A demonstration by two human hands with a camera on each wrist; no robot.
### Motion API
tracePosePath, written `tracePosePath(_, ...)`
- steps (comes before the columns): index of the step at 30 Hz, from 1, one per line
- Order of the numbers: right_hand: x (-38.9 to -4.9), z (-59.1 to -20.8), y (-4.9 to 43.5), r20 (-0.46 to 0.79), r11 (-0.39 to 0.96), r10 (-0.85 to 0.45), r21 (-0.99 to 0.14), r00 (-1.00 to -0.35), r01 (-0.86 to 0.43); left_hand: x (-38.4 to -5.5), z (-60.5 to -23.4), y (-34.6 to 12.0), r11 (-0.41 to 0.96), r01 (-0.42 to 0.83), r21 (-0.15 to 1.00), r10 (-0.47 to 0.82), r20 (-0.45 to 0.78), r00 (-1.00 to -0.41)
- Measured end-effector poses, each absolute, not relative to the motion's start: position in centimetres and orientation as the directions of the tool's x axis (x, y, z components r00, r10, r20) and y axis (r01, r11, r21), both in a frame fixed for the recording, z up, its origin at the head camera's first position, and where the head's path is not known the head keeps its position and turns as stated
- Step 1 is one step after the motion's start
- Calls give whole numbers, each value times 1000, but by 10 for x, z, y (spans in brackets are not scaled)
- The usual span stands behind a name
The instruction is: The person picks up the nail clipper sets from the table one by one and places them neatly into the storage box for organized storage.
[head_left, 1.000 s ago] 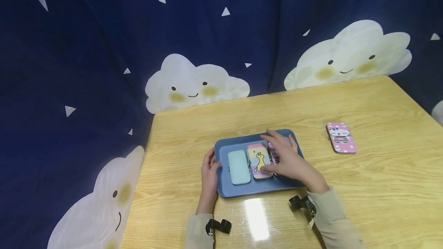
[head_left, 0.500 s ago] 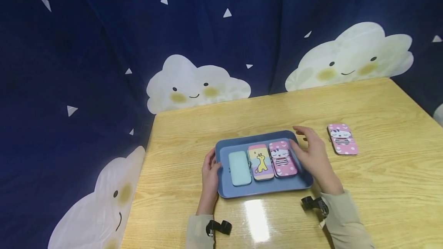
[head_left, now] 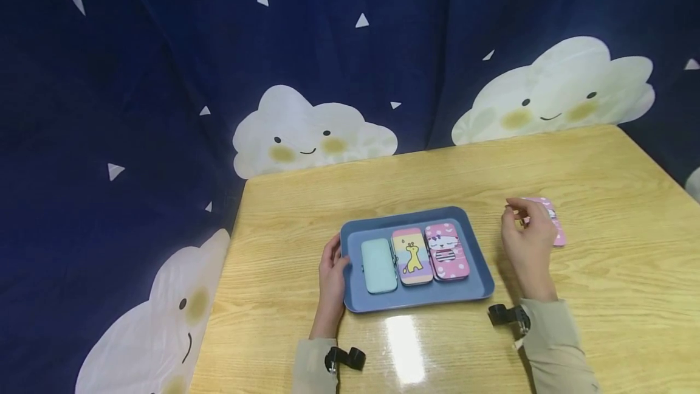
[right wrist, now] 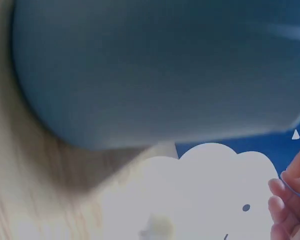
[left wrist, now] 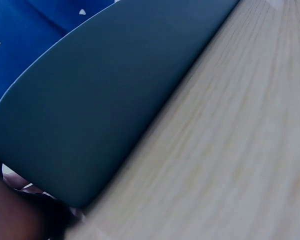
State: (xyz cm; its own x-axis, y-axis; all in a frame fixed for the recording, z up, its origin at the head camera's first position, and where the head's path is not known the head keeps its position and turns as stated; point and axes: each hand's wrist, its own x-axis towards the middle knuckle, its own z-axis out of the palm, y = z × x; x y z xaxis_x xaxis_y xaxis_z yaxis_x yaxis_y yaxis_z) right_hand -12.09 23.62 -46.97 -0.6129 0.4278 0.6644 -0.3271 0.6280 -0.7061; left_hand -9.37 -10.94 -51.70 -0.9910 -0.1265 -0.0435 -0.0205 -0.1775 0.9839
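A blue tray [head_left: 421, 304] lies on the table with three small clasp cases in a row: a plain mint case [head_left: 379, 266], a striped giraffe case [head_left: 412, 257] and a pink cat case [head_left: 448, 252]. My left hand [head_left: 332, 275] grips the tray's left edge, thumb at the rim. In the left wrist view, the tray's outer wall [left wrist: 100, 95] fills much of the picture. My right hand [head_left: 530, 245], fingers loosely bent with nothing in them, hovers by a second pink cat case [head_left: 559, 233] and partly hides it. Its fingers [right wrist: 285, 205] show in the right wrist view.
The wooden table [head_left: 290, 211] reaches back to a dark blue curtain [head_left: 339, 47] with white clouds and triangles. A black wrist camera [head_left: 346, 358] sits on the left sleeve, and another camera [head_left: 508, 316] on the right one.
My right hand has left the cases in the tray and moved right, over the tray's edge to the loose pink case. The left hand has stayed on the tray.
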Motion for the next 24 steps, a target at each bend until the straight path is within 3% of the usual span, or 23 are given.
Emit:
tracePosePath(8, -126, -480, 249, 644, 595, 504, -742, -576, -309, -94, -520, -108, -176, -8, 984, -128, -31, -991)
tracePosePath(15, -124, -487, 249, 485, 512, 647, -848, -588, -136, -95, -519, -109, -179, -20, 984, -132, -45, -990)
tracePosePath(24, -124, -502, 262, 362, 522, 668, -850, -651, 63, -95, -519, -110, -170, -25, 985, -131, -48, -990)
